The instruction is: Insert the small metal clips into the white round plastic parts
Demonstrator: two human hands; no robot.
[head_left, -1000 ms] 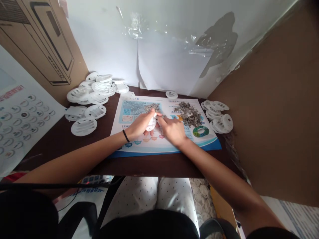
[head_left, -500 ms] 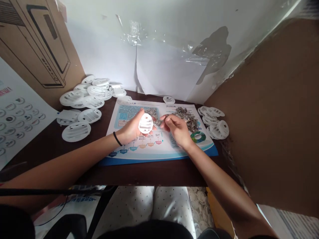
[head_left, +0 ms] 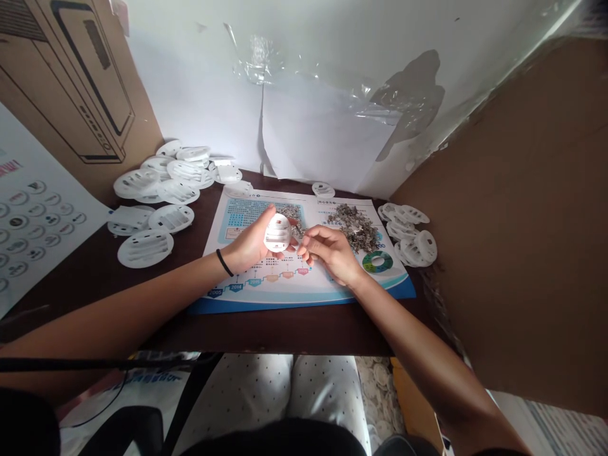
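Note:
My left hand (head_left: 254,244) holds a round white slotted plastic disc (head_left: 278,232) upright above a printed paper sheet (head_left: 304,278) on the dark table. My right hand (head_left: 330,252) is pinched just right of the disc, its fingertips close to the disc's edge; what it pinches is too small to name. Two heaps of small grey metal pieces lie on the sheet, the smaller heap (head_left: 289,214) behind the disc and the larger heap (head_left: 355,225) beyond my right hand.
Several white discs (head_left: 156,190) are piled at the table's left, and more white discs (head_left: 411,234) at its right. A cardboard box (head_left: 61,88) stands at left, a brown cardboard wall (head_left: 517,209) at right, a white wall behind. My knees show under the table edge.
My left hand lifted the disc from the sheet and turned its face toward me. My right hand went toward the larger metal heap, then came back beside the disc.

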